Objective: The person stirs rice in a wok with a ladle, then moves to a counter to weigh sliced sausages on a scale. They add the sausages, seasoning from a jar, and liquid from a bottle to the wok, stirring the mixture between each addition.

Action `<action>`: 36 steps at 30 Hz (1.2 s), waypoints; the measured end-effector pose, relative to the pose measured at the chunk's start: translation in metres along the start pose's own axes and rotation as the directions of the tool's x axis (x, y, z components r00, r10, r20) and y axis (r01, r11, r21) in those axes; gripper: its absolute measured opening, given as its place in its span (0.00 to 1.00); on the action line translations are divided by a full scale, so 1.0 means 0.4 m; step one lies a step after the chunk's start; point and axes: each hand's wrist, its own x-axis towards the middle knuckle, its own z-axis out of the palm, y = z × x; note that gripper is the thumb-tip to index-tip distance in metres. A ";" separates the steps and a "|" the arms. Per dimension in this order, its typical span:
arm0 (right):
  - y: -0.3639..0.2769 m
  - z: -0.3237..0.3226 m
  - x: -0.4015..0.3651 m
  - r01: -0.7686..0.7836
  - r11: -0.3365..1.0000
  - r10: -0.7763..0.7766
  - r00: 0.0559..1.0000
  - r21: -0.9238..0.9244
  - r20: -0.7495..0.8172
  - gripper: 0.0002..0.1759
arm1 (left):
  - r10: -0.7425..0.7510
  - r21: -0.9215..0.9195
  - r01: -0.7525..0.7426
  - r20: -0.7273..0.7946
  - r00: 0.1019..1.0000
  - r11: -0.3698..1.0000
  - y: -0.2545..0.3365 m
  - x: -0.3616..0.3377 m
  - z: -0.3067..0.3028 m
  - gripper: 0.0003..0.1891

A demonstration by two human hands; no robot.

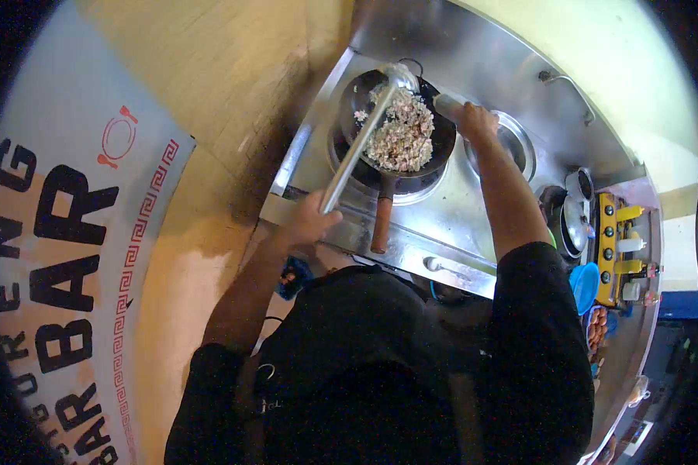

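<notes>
Your left hand [309, 223] sits just left of centre frame, its fingers wrapped tight round the lower end of a long metal ladle [361, 143]. The ladle's shaft slants up and to the right across the wok [442, 143], and its bowl rests at the wok's far rim in the upper middle of the frame. The wok is dark and round, seated on a burner of the steel desk [450, 209], and it holds a heap of pale, crumbly rice mixture [402, 132] that fills most of its middle. Its wooden handle [380, 225] points straight down the frame toward you, with no hand on it.

Your right hand [478, 122] reaches up the right side of the wok. Its fingers are closed on a pale cylinder [447, 105] just beside the wok's right rim; you cannot tell what that object is.

Right of that hand a round steel well [516, 139] is set into the desk. Further right stand lidded pots [574, 221], a blue bowl [584, 285] and a yellow rack [609, 236]. A spoon [440, 266] lies on the desk's near ledge. A lettered banner [77, 232] fills the left of the frame.
</notes>
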 end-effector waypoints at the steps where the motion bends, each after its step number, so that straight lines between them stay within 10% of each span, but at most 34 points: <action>1: -0.009 -0.027 -0.036 0.041 0.998 -0.044 0.996 -0.038 -0.077 0.19 | 0.018 -0.016 -0.018 -0.003 1.000 1.000 0.037 -0.013 -0.025 0.15; 7: -0.033 -0.100 -0.120 0.273 0.957 -0.246 0.943 -0.098 0.223 0.22 | 0.108 0.026 -0.106 -0.055 0.993 0.994 0.087 -0.040 -0.108 0.14; 10: -0.024 -0.042 -0.197 0.346 0.932 -0.350 0.936 -0.108 -0.023 0.21 | 0.094 0.026 -0.093 -0.032 0.995 0.995 0.079 -0.044 -0.132 0.13; 13: -0.048 -0.071 -0.251 0.384 0.921 -0.369 0.912 -0.061 0.181 0.22 | 0.061 0.007 -0.060 -0.012 0.998 0.998 0.090 -0.055 -0.127 0.12; 17: -0.067 0.001 -0.282 0.351 0.933 -0.359 0.919 -0.075 -0.160 0.20 | 0.062 -0.081 -0.058 0.050 0.997 0.995 0.043 -0.025 -0.122 0.13; 21: -0.082 0.009 -0.247 0.363 0.932 -0.362 0.930 -0.013 0.069 0.19 | 0.041 -0.066 -0.037 0.053 0.998 0.997 -0.001 -0.004 -0.113 0.14; 24: -0.101 0.015 -0.267 0.331 0.944 -0.331 0.939 -0.009 -0.090 0.18 | 0.029 -0.054 -0.025 0.073 0.997 0.998 -0.023 0.010 -0.117 0.15; 27: -0.098 -0.029 -0.272 0.345 0.939 -0.344 0.930 0.015 0.130 0.18 | 0.042 -0.114 -0.033 0.078 0.996 0.993 -0.048 0.009 -0.111 0.16; 36: -0.050 0.008 -0.288 0.217 0.975 -0.222 0.968 0.055 0.117 0.23 | -0.023 0.021 0.021 0.107 0.994 1.000 -0.045 0.041 -0.091 0.18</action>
